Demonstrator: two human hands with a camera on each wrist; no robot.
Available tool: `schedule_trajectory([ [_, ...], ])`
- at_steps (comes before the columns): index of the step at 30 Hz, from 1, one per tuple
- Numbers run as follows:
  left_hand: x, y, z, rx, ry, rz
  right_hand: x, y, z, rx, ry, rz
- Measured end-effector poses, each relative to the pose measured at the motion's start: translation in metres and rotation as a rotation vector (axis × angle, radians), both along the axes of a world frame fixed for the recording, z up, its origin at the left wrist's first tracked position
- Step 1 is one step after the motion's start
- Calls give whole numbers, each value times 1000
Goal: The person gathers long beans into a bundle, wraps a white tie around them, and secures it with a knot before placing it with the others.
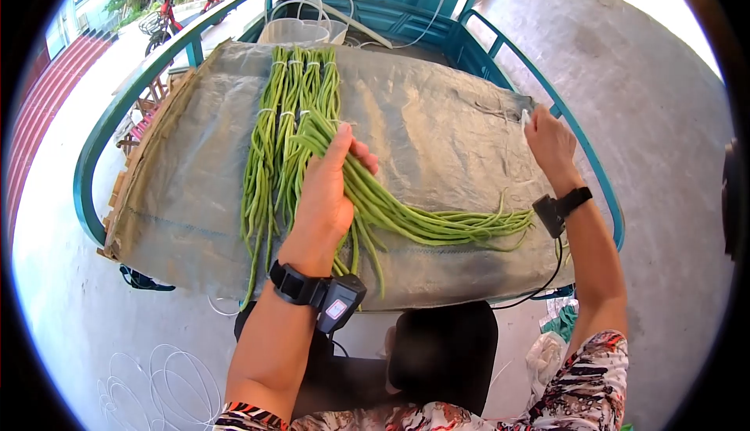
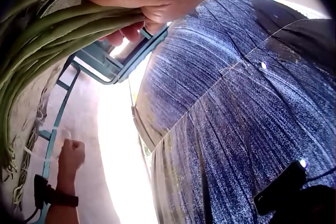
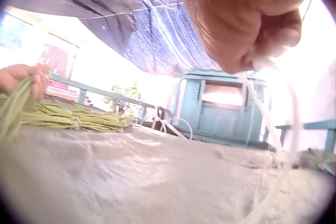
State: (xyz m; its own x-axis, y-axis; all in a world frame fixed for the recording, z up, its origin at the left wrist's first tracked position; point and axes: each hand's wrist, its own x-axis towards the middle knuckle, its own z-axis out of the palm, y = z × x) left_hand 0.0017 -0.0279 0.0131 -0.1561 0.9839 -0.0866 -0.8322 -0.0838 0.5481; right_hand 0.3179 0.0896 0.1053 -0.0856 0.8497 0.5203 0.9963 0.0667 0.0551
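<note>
In the head view my left hand grips a loose bunch of long green beans, whose far ends trail to the right across the sheet. Beside and partly under that hand lie several bundles of long beans, side by side and bound with white ties. At the right edge of the sheet, my right hand has its fingers curled, pinching a white strip that hangs down in a loop in the right wrist view. The left wrist view shows the held beans passing under my left thumb.
A grey-brown plastic sheet covers the bed of a teal cart, whose side rail runs along the right. White plastic tubs stand at the back with thin tubing. Coils of thin wire lie on the floor at lower left.
</note>
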Motion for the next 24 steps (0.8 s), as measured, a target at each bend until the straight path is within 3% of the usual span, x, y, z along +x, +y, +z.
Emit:
schedule_trajectory([
  [2, 4, -2, 4, 9, 63, 46, -16, -10, 6, -143, 92, 180],
  [6, 6, -3, 6, 83, 303, 116, -53, 2, -17, -352, 561, 574],
  [9, 8, -11, 16, 112, 449, 140, -104, -25, -17, -668, 756, 770],
  [12, 4, -12, 20, 168, 528, 115, -140, -60, 5, -886, 936, 775],
  [18, -2, -16, 27, 166, 570, -24, -153, -62, 1, -953, 1199, 797],
  [22, 0, -20, 34, 155, 506, 31, -149, -56, -7, -972, 1301, 759],
  [24, -3, -11, 23, 119, 646, 99, -149, -55, -9, -1027, 1341, 719],
])
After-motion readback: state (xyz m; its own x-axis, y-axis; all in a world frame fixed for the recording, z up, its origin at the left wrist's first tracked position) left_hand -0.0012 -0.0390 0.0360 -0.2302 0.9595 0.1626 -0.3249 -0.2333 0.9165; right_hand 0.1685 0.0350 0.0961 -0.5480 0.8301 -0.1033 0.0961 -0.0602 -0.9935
